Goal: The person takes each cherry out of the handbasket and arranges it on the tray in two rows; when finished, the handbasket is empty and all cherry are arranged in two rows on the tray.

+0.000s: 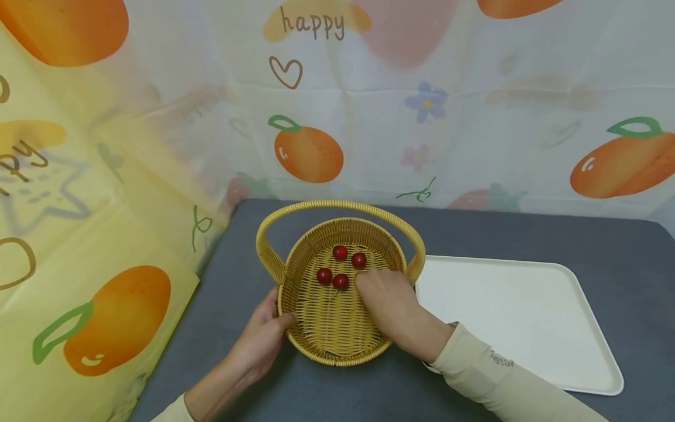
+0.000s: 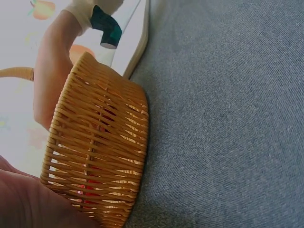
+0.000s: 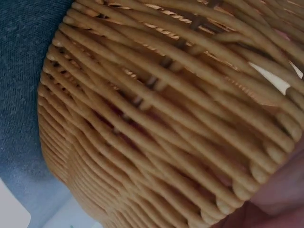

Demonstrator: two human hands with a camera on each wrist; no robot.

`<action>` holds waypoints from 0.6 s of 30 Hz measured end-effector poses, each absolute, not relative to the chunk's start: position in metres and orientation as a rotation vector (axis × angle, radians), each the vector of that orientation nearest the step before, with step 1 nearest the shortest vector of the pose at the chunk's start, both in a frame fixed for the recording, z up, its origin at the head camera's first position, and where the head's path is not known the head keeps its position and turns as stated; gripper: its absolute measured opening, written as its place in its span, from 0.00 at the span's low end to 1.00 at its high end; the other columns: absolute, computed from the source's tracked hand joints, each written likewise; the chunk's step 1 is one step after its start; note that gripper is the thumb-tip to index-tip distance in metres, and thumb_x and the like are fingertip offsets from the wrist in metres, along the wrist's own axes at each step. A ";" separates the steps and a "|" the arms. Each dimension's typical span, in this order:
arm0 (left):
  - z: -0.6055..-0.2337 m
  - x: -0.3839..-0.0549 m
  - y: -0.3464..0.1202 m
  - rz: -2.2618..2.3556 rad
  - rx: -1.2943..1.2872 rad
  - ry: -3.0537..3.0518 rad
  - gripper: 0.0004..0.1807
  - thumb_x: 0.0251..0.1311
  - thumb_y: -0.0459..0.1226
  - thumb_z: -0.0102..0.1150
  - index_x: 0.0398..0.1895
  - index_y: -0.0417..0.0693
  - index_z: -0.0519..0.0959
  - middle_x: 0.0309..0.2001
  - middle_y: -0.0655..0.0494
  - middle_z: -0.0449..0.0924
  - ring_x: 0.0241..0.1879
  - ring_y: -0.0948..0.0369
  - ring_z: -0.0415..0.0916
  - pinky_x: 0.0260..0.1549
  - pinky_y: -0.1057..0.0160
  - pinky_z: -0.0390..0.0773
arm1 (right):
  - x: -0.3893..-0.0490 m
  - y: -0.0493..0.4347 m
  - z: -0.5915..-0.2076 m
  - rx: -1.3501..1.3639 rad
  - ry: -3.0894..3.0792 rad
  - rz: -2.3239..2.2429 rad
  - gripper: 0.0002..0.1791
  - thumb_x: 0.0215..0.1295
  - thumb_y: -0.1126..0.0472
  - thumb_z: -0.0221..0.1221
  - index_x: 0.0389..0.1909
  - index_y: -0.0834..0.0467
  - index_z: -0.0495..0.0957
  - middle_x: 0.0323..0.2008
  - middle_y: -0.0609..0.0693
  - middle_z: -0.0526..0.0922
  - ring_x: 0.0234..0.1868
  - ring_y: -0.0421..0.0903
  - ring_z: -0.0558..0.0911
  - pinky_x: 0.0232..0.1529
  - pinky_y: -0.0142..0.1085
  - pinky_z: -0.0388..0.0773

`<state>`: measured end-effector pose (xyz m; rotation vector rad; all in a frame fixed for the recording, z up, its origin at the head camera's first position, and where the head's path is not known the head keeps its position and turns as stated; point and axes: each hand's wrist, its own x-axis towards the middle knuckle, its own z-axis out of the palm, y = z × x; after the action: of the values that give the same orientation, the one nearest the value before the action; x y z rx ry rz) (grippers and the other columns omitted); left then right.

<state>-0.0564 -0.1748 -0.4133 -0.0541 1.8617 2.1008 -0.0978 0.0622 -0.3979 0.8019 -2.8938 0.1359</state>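
A round woven basket [image 1: 343, 351] with a tall arched handle stands on the grey table. Several dark red cherries [image 1: 340, 282] lie on its floor, towards the far side. My left hand [image 1: 263, 334] grips the basket's left rim, thumb hooked over the edge and fingers outside. In the left wrist view, part of that hand [image 2: 33, 204] shows beside the basket wall [image 2: 99, 142]. My right hand [image 1: 390, 302] reaches over the right rim into the basket, close to the cherries. Its fingertips are hidden, so whether it holds anything cannot be seen. Wickerwork [image 3: 166, 109] fills most of the right wrist view.
A white rectangular tray [image 1: 517, 316] lies on the table to the right of the basket, partly under my right forearm. Behind the grey tabletop [image 1: 474, 228] hangs a curtain [image 1: 369, 117] printed with oranges. A yellowish printed sheet [image 1: 121, 234] borders the left side.
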 end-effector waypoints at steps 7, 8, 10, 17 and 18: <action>-0.412 -0.056 -0.173 2.079 -0.104 1.868 0.41 0.67 0.19 0.43 0.83 0.37 0.49 0.79 0.39 0.57 0.78 0.47 0.54 0.75 0.51 0.59 | -0.087 0.069 -0.384 0.916 -2.907 0.161 0.12 0.59 0.74 0.72 0.28 0.55 0.81 0.21 0.48 0.78 0.22 0.41 0.77 0.17 0.37 0.76; -0.412 -0.056 -0.173 2.076 -0.113 1.871 0.41 0.67 0.19 0.43 0.83 0.37 0.49 0.79 0.39 0.57 0.78 0.47 0.54 0.74 0.53 0.60 | -0.083 0.070 -0.378 0.938 -2.911 0.175 0.12 0.59 0.74 0.72 0.31 0.55 0.82 0.22 0.47 0.78 0.22 0.41 0.77 0.18 0.37 0.75; -0.411 -0.056 -0.174 2.074 -0.125 1.875 0.41 0.67 0.19 0.44 0.83 0.38 0.49 0.79 0.40 0.57 0.78 0.47 0.55 0.73 0.55 0.63 | -0.074 0.073 -0.364 0.985 -2.904 0.217 0.12 0.61 0.73 0.72 0.38 0.54 0.83 0.26 0.45 0.79 0.24 0.40 0.77 0.19 0.35 0.75; -0.408 -0.057 -0.175 2.085 -0.124 1.864 0.41 0.68 0.20 0.44 0.84 0.37 0.47 0.80 0.39 0.57 0.78 0.47 0.55 0.70 0.58 0.67 | -0.028 0.108 -0.302 1.057 -2.605 0.448 0.24 0.68 0.67 0.69 0.63 0.52 0.79 0.60 0.44 0.85 0.59 0.43 0.85 0.48 0.42 0.87; -0.408 -0.057 -0.175 2.087 -0.127 1.861 0.41 0.68 0.20 0.44 0.84 0.37 0.47 0.80 0.38 0.57 0.78 0.46 0.55 0.70 0.58 0.67 | -0.025 0.117 -0.298 1.065 -2.502 0.479 0.24 0.69 0.67 0.67 0.65 0.54 0.78 0.62 0.47 0.84 0.61 0.44 0.84 0.52 0.42 0.86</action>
<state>-0.0565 -0.1753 -0.4080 -0.1268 1.8608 2.0870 -0.0250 0.1168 -0.2978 1.0651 -2.5024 0.4795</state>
